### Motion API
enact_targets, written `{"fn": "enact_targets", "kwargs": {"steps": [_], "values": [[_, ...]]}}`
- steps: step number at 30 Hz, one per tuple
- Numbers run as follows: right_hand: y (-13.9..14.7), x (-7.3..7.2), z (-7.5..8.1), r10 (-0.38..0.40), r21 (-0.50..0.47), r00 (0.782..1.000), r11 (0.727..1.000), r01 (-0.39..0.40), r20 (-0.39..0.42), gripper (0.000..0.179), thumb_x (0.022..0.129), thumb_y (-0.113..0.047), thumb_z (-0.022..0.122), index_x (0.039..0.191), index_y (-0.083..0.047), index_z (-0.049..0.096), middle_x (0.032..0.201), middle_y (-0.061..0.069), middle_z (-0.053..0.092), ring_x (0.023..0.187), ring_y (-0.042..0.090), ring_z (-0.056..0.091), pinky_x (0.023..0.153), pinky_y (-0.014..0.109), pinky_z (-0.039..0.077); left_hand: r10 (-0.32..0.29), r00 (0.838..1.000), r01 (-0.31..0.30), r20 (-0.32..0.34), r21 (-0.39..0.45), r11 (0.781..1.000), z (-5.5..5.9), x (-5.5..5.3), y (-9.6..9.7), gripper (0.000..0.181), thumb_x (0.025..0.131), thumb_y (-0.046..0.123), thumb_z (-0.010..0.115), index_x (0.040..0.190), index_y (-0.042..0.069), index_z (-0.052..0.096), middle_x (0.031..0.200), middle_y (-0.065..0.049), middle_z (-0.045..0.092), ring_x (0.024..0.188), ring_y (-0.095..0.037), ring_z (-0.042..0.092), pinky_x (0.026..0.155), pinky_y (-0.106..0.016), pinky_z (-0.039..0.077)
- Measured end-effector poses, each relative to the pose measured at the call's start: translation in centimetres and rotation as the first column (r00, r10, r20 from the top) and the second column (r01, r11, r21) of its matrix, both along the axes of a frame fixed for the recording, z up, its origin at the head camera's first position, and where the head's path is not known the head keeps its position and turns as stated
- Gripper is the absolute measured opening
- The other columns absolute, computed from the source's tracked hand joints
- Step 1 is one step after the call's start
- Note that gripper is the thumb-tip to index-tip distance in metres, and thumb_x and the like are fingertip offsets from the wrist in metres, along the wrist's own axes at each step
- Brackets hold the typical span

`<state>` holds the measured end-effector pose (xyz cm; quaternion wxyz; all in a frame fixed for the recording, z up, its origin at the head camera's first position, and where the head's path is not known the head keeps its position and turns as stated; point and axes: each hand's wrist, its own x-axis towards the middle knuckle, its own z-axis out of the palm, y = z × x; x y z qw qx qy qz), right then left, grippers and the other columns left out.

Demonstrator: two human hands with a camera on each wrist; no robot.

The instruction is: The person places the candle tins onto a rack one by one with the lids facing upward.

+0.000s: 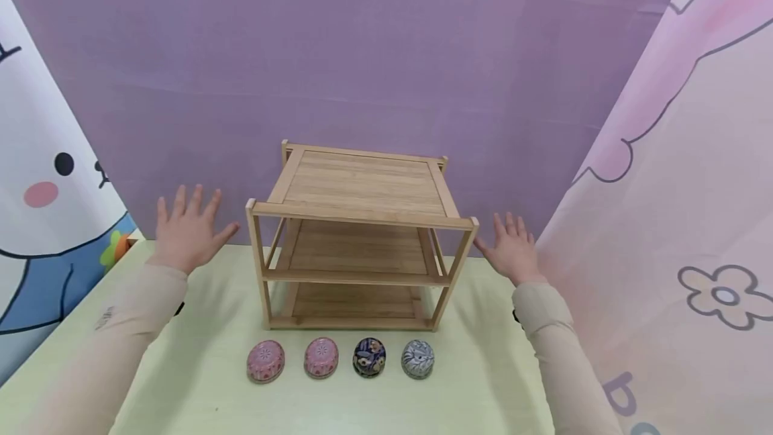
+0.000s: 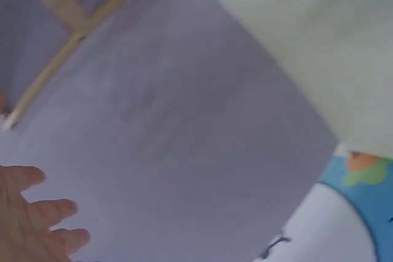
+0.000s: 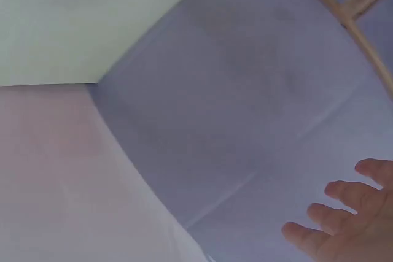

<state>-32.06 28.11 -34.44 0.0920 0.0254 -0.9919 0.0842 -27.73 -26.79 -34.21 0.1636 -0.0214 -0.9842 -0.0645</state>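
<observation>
A wooden shelf rack (image 1: pixel 362 214) with stacked tiers stands mid-table. In front of it sits a row of small round tins: a pink one (image 1: pixel 266 361) at the left, another pink tin (image 1: pixel 321 357), a dark blue floral tin (image 1: pixel 369 357) and a grey-white leaf-patterned tin (image 1: pixel 417 359). My left hand (image 1: pixel 188 232) is held up with fingers spread, left of the rack and apart from it. On the other side my right hand (image 1: pixel 512 250) is raised with straight fingers, its thumb close to the rack's right front post. Both hands hold nothing.
The pale green table (image 1: pixel 199 381) carries the rack and tins. Behind it hangs a purple cloth (image 1: pixel 386 52). Cartoon-printed cloths flank the table, one at the left (image 1: pixel 36 119) and one at the right (image 1: pixel 682 220).
</observation>
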Motion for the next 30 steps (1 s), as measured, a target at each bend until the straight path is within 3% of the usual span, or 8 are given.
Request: {"fn": "enact_targets", "kwargs": {"steps": [7,10,12,16,20,26,28,30], "values": [[-0.8,1.3,1.9,0.033,-0.219,0.999,0.975,-0.036,-0.016,0.08,0.092,-0.056,0.036,0.144,0.001,0.018,0.148,0.026,0.016,0.135,0.045,0.015,0.11,0.056,0.016,-0.033,0.993,0.03,-0.112,-0.024,0.999,2.5,2.1,1.5,0.063,0.089,0.035,0.052,0.136,-0.003,0.034,0.139,-0.029,0.03,0.131,-0.047,0.018,0.109,-0.061,0.007],[-1.1,1.9,2.4,0.027,-0.306,1.0,0.951,-0.03,-0.014,0.078,0.091,-0.057,0.036,0.145,-0.002,0.021,0.148,0.024,0.02,0.134,0.043,0.022,0.108,0.057,0.022,-0.072,0.976,0.064,-0.203,-0.05,0.997,3.1,3.1,2.2,0.06,0.085,0.026,0.059,0.133,-0.004,0.038,0.133,-0.029,0.037,0.126,-0.046,0.026,0.107,-0.059,0.018],[-1.3,2.3,2.7,0.028,-0.356,1.0,0.934,-0.031,-0.014,0.075,0.092,-0.056,0.037,0.145,-0.005,0.022,0.148,0.022,0.022,0.133,0.043,0.023,0.107,0.057,0.023,-0.112,0.954,0.101,-0.277,-0.051,0.994,3.2,3.8,2.6,0.059,0.082,0.023,0.062,0.13,-0.005,0.042,0.129,-0.028,0.042,0.123,-0.045,0.032,0.106,-0.058,0.024],[-1.8,3.2,3.1,0.042,-0.437,0.999,0.898,-0.053,-0.035,0.07,0.092,-0.054,0.038,0.144,-0.007,0.028,0.148,0.019,0.027,0.132,0.042,0.027,0.106,0.057,0.026,-0.165,0.908,0.166,-0.384,-0.031,0.986,3.1,5.2,3.5,0.054,0.079,0.018,0.065,0.124,-0.006,0.049,0.123,-0.027,0.051,0.119,-0.043,0.04,0.104,-0.055,0.03],[-2.2,4.2,3.0,0.047,-0.507,0.995,0.858,-0.084,-0.086,0.067,0.092,-0.054,0.039,0.14,-0.008,0.036,0.144,0.016,0.036,0.127,0.043,0.036,0.102,0.055,0.034,-0.193,0.885,0.246,-0.424,0.073,0.966,2.5,6.4,4.4,0.047,0.079,0.015,0.064,0.119,-0.007,0.054,0.118,-0.026,0.055,0.117,-0.043,0.042,0.105,-0.054,0.029],[-2.8,5.0,2.3,0.033,-0.532,0.989,0.84,-0.106,-0.145,0.061,0.091,-0.053,0.043,0.133,-0.009,0.048,0.135,0.015,0.048,0.121,0.038,0.046,0.099,0.051,0.039,-0.277,0.829,0.374,-0.485,0.114,0.92,1.1,7.5,5.8,0.038,0.076,0.008,0.065,0.11,-0.007,0.059,0.112,-0.023,0.058,0.113,-0.041,0.046,0.096,-0.054,0.038],[-3.0,5.2,2.2,0.034,-0.551,0.987,0.826,-0.116,-0.158,0.058,0.091,-0.051,0.044,0.131,-0.009,0.05,0.132,0.015,0.052,0.118,0.035,0.05,0.097,0.048,0.042,-0.287,0.821,0.398,-0.494,0.134,0.907,0.6,7.8,6.3,0.036,0.075,0.007,0.066,0.109,-0.005,0.06,0.111,-0.022,0.059,0.11,-0.04,0.049,0.091,-0.054,0.041],[-3.2,5.4,2.0,0.028,-0.58,0.983,0.804,-0.129,-0.179,0.054,0.092,-0.048,0.046,0.129,-0.009,0.052,0.128,0.013,0.055,0.115,0.03,0.053,0.095,0.045,0.045,-0.286,0.827,0.42,-0.483,0.193,0.887,0.2,8.2,6.9,0.033,0.077,0.006,0.065,0.108,-0.003,0.061,0.108,-0.019,0.061,0.105,-0.038,0.053,0.086,-0.053,0.044]]}}
